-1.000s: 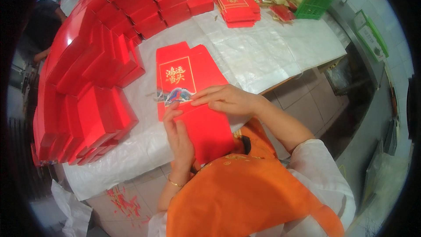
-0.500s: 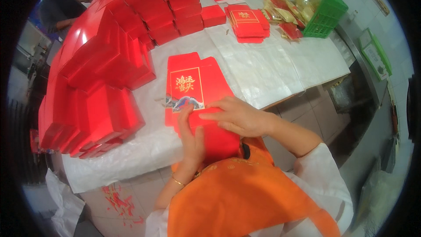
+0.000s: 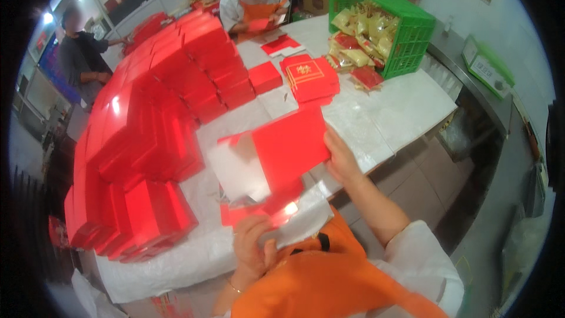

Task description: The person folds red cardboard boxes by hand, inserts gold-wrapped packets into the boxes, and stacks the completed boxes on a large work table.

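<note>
Over the near part of the table I have a partly folded red cardboard box (image 3: 292,146), tilted, with its white inside showing at the left. My right hand (image 3: 341,156) grips its right edge, thumb and fingers closed on the card. At the near edge, my left hand (image 3: 253,247) has bent fingers against a lower red flap; blur hides how firmly it holds. A stack of flat red boxes with gold print (image 3: 311,79) lies just beyond.
Piled red boxes (image 3: 141,132) line the table's left side. A green crate (image 3: 406,44) spills gold and red packets (image 3: 359,50) at the far right. Across the white-covered table (image 3: 400,106), a person in an orange apron (image 3: 256,9) handles red card; another person (image 3: 82,59) stands far left.
The red box lay flat, printed side up, under both hands. Now it is raised and tilted, its white inside showing. My right hand has moved to its right edge; the view has tipped up.
</note>
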A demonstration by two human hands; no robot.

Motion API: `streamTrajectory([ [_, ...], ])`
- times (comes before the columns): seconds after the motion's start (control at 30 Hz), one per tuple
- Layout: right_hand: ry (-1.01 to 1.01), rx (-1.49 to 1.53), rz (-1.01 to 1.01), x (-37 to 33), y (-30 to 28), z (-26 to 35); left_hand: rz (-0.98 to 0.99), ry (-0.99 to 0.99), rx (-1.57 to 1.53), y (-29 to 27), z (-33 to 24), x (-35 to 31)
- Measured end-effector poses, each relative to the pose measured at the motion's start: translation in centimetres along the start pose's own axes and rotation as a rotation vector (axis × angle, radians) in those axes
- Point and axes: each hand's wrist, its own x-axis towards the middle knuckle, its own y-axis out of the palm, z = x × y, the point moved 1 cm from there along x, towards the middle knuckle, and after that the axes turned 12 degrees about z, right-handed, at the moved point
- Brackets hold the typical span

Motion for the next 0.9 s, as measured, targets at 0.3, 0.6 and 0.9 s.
streamTrajectory([
  [0.3, 0.198, -0.165, 0.071, -3.8, 6.6, -7.5, -0.516, -0.801, -0.795, 5.1, 5.1, 3.6],
  [0.6, -0.068, -1.113, -0.269, 4.9, -7.5, 1.3, -0.362, -0.655, -0.359, 3.7, 7.4, 3.1],
  [0.9, 0.382, -1.993, -0.442, 14.3, -25.5, 11.1, -0.353, -0.904, -0.607, 3.1, 8.6, -0.1],
])
